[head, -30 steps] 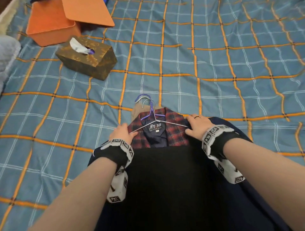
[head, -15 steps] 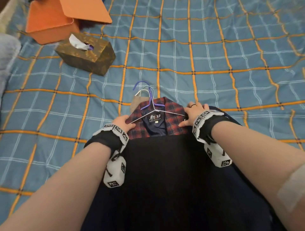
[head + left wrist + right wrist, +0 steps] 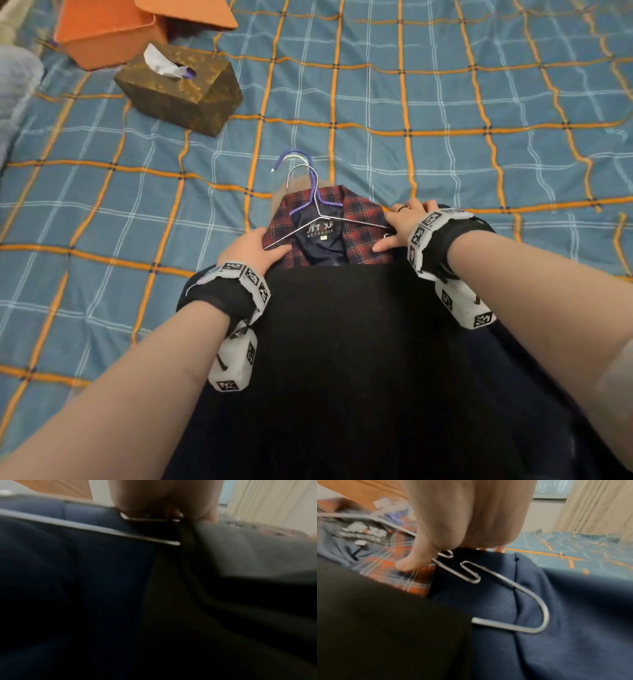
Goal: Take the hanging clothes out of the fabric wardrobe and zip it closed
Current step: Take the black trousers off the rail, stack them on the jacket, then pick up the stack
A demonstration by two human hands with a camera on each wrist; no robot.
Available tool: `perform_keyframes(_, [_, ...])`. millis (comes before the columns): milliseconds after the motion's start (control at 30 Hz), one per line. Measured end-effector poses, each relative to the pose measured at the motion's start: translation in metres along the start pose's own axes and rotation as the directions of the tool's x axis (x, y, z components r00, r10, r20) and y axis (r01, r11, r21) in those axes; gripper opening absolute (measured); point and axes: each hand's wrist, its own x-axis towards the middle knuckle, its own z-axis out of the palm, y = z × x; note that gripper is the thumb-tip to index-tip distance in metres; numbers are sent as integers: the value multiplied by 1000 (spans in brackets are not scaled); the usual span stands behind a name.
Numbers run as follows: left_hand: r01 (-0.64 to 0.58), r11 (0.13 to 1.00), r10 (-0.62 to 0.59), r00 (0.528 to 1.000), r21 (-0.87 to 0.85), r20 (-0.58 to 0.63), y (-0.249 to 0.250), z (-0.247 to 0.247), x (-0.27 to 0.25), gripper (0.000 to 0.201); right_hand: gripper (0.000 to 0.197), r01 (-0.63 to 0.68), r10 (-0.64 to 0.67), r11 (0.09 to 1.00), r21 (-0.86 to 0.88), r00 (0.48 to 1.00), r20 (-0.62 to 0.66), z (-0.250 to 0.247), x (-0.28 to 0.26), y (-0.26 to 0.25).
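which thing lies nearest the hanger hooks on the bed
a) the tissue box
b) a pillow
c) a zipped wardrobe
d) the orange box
a: in the head view the brown tissue box lies on the plaid bedspread closest to the hanger hooks, with the orange box farther behind it; no wardrobe is in view.

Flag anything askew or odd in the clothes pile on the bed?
Mostly tidy. The hanger hooks don't line up: the purple one sits offset from the silver one. A tan garment pokes out beneath the plaid-lined jacket. Both hands rest on the jacket's shoulders.
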Motion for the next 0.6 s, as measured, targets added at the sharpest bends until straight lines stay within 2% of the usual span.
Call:
perform_keyframes(67, [12, 999, -9, 996, 30, -91, 9, -8, -25, 40, 83, 20, -20, 1000, 12, 1000, 21, -7, -14, 3])
perform_keyframes(167, [37, 995, -27, 994, 96, -103, 22, -17, -71, 45, 91, 56, -59, 994, 90, 998, 30, -17, -48, 7])
perform_keyframes(267, [14, 992, -3, 996, 125, -93, 34, -36, -117, 47, 66, 81, -103, 979, 189, 988, 112, -30, -95, 5])
perform_keyframes(333, [-2, 992, 13, 996, 124, -87, 43, -53, -149, 47, 55, 83, -110, 963, 255, 989, 96, -42, -135, 6])
perform_keyframes(467, [-86, 988, 98, 991, 130, -87, 67, -93, -209, 42, 46, 59, -68, 929, 365, 998, 10, -62, -222, 23])
perform_keyframes(600, [-249, 952, 244, 968, 177, 50, 104, -117, -266, 45, 43, -61, 61, 863, 501, 998, 18, -72, -322, 45])
